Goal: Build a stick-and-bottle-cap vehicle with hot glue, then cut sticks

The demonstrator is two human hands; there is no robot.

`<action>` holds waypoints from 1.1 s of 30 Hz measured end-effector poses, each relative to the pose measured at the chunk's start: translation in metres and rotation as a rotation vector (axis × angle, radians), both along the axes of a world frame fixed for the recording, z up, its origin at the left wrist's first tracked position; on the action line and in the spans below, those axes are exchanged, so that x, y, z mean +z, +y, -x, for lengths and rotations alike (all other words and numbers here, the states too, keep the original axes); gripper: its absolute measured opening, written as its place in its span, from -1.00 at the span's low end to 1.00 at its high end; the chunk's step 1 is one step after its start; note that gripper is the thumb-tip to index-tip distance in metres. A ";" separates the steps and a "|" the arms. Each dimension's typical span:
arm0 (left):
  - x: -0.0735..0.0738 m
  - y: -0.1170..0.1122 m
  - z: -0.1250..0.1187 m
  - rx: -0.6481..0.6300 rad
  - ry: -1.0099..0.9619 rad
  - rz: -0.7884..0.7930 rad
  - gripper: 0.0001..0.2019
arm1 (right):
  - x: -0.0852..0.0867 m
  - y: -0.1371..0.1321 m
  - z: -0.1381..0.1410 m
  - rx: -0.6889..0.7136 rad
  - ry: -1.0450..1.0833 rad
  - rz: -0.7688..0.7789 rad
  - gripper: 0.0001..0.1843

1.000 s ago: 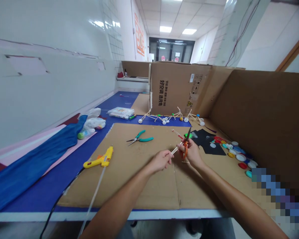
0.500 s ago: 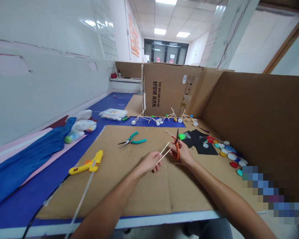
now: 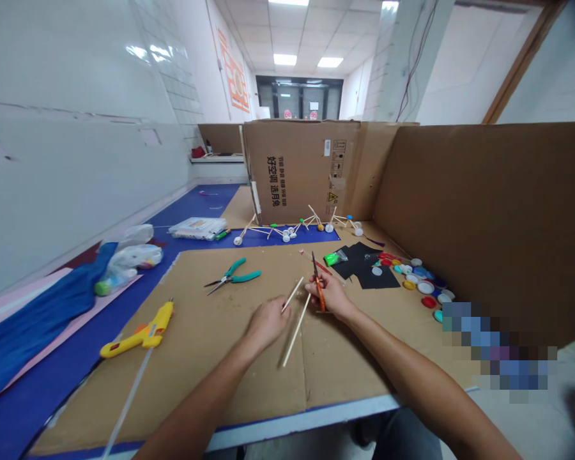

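My left hand [image 3: 267,321] is closed on a thin wooden stick [image 3: 292,294] that points up and to the right. A second, longer stick [image 3: 296,331] slants from beside my right hand down onto the cardboard sheet [image 3: 211,358]; whether a hand holds it I cannot tell. My right hand [image 3: 333,295] grips orange-handled scissors [image 3: 318,285], blades pointing up. The two hands are a short way apart above the middle of the cardboard.
Teal pliers [image 3: 232,273] lie behind my left hand. A yellow glue gun [image 3: 140,332] with its cord lies at the left. Black paper [image 3: 364,268] and several coloured bottle caps [image 3: 419,281] sit at the right. Stick models [image 3: 292,229] stand before a cardboard box [image 3: 297,169]. Cardboard walls enclose the right.
The stick held between both hands is now in two pieces. My left hand has drawn back and down with the short piece, away from the scissors. The camera has swung right.
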State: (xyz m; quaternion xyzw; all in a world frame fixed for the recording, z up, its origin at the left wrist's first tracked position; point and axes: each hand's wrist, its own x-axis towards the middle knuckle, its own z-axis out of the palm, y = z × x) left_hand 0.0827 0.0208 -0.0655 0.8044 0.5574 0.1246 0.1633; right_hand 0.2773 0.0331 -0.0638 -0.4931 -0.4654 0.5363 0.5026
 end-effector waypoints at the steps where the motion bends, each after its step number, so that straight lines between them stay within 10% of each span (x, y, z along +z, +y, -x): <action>1: -0.001 0.000 0.000 0.009 -0.018 -0.001 -0.80 | 0.000 0.000 0.001 -0.007 0.006 0.002 -0.41; 22: 0.008 -0.008 -0.004 -0.034 0.135 0.040 -0.80 | -0.008 0.002 0.018 -0.024 0.006 0.000 -0.42; 33: 0.002 -0.005 -0.002 -0.013 0.016 0.012 -0.81 | 0.024 0.013 -0.039 -0.287 -0.098 -0.184 -0.50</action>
